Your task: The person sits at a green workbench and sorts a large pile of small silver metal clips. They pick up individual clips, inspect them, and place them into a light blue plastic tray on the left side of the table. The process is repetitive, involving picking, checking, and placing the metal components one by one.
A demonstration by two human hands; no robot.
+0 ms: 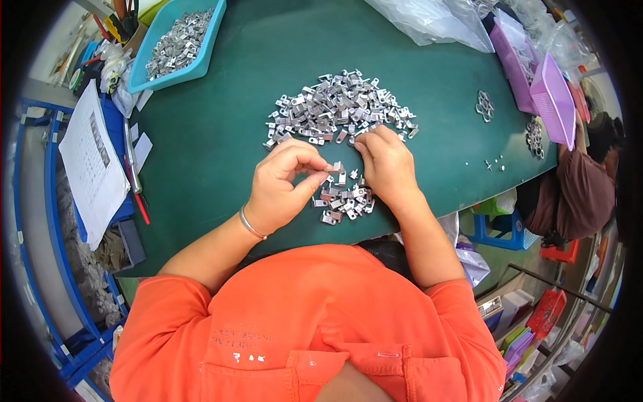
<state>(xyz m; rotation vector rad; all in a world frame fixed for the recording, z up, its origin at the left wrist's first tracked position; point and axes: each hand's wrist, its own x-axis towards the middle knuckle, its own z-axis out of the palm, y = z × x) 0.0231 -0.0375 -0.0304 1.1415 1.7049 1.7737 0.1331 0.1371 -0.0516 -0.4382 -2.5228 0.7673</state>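
A small metal bracket (337,168) sits pinched in the fingers (305,159) of the left hand (280,182), jutting from their tips toward the right hand (390,164), its long axis too small to judge. Near it, between the hands, lies a small cluster of brackets (345,202); at the near edge of the larger heap (338,107) on the green surface (214,147), the right hand's fingers are curled together, and whether they grip a piece I cannot tell.

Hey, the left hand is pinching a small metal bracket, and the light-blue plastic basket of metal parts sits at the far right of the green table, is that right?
Not quite: the light-blue plastic basket of metal parts sits at the far left of the green table, as the head view shows. The left hand is pinching a small metal bracket.
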